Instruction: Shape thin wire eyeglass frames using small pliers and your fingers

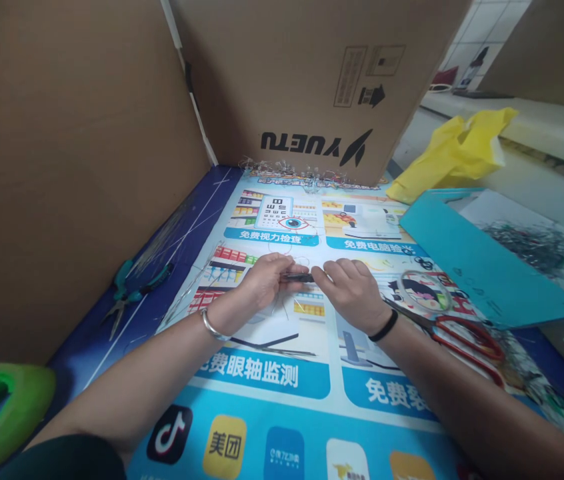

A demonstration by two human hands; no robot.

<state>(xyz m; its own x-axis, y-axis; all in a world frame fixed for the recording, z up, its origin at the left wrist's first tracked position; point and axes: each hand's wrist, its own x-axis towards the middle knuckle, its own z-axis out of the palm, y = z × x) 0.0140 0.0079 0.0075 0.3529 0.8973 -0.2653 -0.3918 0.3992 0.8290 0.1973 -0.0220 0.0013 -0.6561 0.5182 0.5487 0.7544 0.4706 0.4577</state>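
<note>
In the middle of the head view, my left hand pinches a slim dark bundle between thumb and fingers. Fine wire-like strands spread from it above and below. My right hand is closed, with thumb and forefinger at the bundle's right end. What the bundle is made of is too small to make out. Below the hands, several thin dark strands lie on the printed poster. Right of my right wrist are a coil of clear line and red-handled scissors.
Teal-handled pliers lie at left, with a green tape roll nearer. Cardboard walls rise at the left and back. Wire bits line the back wall. At right are a yellow bag and a teal box holding dark wire pieces.
</note>
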